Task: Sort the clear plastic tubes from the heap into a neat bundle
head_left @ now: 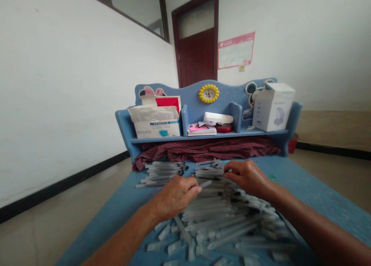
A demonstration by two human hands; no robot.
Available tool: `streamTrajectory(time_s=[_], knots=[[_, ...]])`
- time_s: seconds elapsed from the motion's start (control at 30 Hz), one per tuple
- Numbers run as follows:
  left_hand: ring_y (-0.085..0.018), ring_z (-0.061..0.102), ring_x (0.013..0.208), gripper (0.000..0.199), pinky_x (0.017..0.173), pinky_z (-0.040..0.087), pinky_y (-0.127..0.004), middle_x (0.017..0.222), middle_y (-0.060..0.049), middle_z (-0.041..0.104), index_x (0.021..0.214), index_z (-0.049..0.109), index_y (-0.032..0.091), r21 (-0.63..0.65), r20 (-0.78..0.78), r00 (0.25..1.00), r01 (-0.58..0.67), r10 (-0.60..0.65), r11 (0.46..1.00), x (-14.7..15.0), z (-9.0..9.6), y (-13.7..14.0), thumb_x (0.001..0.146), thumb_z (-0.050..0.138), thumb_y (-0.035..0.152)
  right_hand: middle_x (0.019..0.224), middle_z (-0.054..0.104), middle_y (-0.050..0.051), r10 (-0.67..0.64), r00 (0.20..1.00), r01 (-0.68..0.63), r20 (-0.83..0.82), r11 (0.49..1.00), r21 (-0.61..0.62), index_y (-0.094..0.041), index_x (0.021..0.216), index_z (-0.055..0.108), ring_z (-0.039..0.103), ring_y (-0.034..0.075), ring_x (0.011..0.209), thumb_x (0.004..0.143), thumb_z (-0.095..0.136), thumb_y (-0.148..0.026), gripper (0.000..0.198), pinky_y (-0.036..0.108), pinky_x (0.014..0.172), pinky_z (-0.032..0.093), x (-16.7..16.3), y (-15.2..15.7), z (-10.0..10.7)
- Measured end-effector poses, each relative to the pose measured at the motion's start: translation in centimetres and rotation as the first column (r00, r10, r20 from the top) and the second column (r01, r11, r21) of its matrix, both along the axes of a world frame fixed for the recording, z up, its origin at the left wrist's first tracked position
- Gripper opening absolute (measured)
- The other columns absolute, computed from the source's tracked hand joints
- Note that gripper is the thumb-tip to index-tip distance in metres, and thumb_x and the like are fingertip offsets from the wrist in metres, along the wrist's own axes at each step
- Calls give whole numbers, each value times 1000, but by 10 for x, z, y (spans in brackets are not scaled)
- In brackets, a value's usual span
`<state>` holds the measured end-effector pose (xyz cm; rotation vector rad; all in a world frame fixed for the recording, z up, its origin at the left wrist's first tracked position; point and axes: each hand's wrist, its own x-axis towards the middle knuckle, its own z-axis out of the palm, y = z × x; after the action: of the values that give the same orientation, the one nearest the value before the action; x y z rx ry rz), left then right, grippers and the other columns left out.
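My left hand (180, 194) is closed, thumb and forefinger pinching a short translucent pen cap (206, 184) that sticks out to the right. My right hand (245, 175) is also closed, its fingertips at the right end of a translucent pen (210, 173) with a dark tip. Whether that pen is lifted or still lies on others, I cannot tell. Below and between both hands spreads a big heap of translucent pens (208, 212), some with black parts. Several loose caps (164, 232) lie at its near left. Beyond my left hand is a neater row of pens (162, 171).
The blue desk (313, 181) has a raised shelf at its back. On it stand a mask box (158, 128), stacked papers (202, 131), a red round case (224, 128) and a white box (271, 109). A checked cloth (208, 149) lies bunched beneath the shelf.
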<state>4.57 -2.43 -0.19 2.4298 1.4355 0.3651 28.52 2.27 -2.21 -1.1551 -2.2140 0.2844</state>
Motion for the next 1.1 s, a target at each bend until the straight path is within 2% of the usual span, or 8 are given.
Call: streamTrajectory(time_s=[0.07,0.17,0.37,0.67,0.9,1.0,1.1], knots=[[-11,53,59,31,55,32,-20,60,2,55,69,56,16,7,-3,1000,-12,12,1000,-1,0,1,89,39,32,56,58,-1,7,998,-6,55,1000,-23,-17,81,68,49,10,51,80,54,-27,17,21,53,32,6,2,5],[-12,53,60,31,55,32,-20,61,1,56,69,56,16,13,-9,1000,-29,29,1000,-3,1,1,88,39,33,51,55,-3,34,996,-23,84,992,-124,-16,78,67,48,10,48,76,57,-24,13,20,49,31,17,6,12],[-12,53,59,30,55,31,-20,59,2,53,70,57,17,20,-23,999,-22,22,1000,-4,0,2,88,39,34,49,56,-3,89,974,-15,206,941,-339,-15,71,66,50,9,45,67,58,-12,10,19,45,31,29,9,18],[-11,52,59,29,55,31,-20,60,2,52,73,60,16,23,-40,999,-10,11,1000,-3,-3,2,88,40,33,51,55,-3,99,952,40,289,897,-440,-15,72,66,48,8,43,64,56,-8,14,18,40,30,30,10,17],[-11,50,58,30,54,29,-21,60,2,51,72,59,16,19,-53,999,5,-4,1000,-1,-4,1,88,40,33,54,54,-3,78,971,50,226,858,-511,-15,79,63,47,8,40,67,57,-14,13,16,34,31,36,12,14],[-10,49,57,30,54,29,-21,58,3,49,68,55,16,33,-66,998,14,-11,999,1,-3,0,88,40,32,50,53,-3,60,988,18,143,869,-494,-15,74,61,46,8,38,72,55,-19,7,16,34,32,40,14,15],[-10,49,59,29,55,29,-20,61,3,51,68,54,16,42,-67,997,36,-33,998,4,-3,-3,89,41,32,51,54,-3,99,995,-93,-8,892,-442,-15,77,61,44,6,38,79,53,-27,15,16,37,32,34,7,15]])
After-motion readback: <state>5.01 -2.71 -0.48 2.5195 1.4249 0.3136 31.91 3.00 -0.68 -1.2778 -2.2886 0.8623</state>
